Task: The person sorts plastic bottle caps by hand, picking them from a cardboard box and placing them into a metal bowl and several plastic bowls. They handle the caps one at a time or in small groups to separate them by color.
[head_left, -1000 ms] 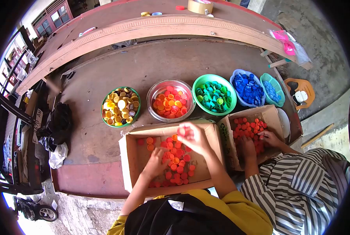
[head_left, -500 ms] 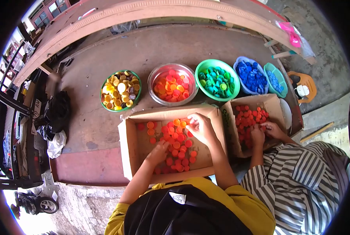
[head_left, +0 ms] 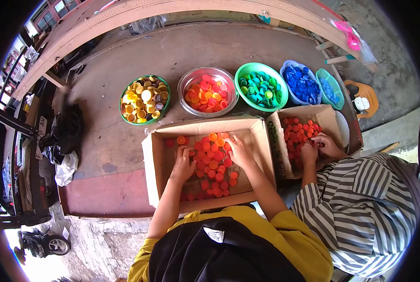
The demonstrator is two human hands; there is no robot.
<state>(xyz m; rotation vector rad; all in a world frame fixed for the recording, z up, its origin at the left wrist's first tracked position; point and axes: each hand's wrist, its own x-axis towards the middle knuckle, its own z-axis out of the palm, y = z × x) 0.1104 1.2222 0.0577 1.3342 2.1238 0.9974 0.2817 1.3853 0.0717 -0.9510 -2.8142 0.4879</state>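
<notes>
Red and orange plastic bottle caps [head_left: 213, 164] lie loose in a cardboard box [head_left: 148, 171] in front of me. My left hand [head_left: 184, 165] is inside the box at the left side of the caps, its fingers apart and touching some of them. On the other side, my right hand [head_left: 240, 152] reaches over the upper right of the pile with fingers spread. No cap shows in either hand, though the undersides of both are hidden.
Behind the box stand a basket of yellow caps [head_left: 146, 96], a bowl of orange-red caps [head_left: 205, 96], and basins of green caps [head_left: 262, 89] and blue caps [head_left: 301, 84]. At right, a co-worker's hands [head_left: 320, 148] are in a smaller box [head_left: 329, 115] of red caps.
My left hand has moved up from the lower left of the pile and its fingers have spread. My right hand has lowered onto the caps. Some caps have shifted.
</notes>
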